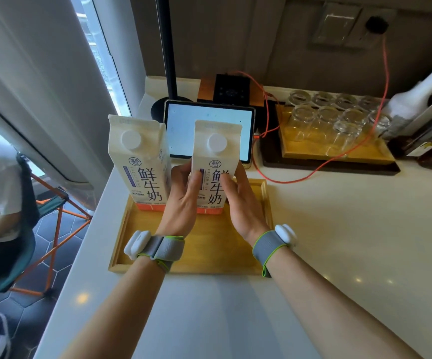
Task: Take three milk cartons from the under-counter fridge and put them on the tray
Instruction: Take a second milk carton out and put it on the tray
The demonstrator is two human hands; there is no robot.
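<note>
Two white milk cartons with round white caps stand upright on a wooden tray (209,257) on the white counter. The left milk carton (138,161) stands free at the tray's far left corner. The second milk carton (216,156) stands to its right at the tray's far edge. My left hand (182,200) grips this carton's left side and my right hand (243,203) grips its right side, thumbs on the printed front. The carton's base touches the tray. The under-counter fridge is out of view.
A lit tablet (209,130) leans just behind the cartons, with a black lamp pole (167,47) and a red cable (300,177) beside it. A second tray with several upturned glasses (331,125) stands at the back right. A person sits at left beside an orange folding chair (54,216).
</note>
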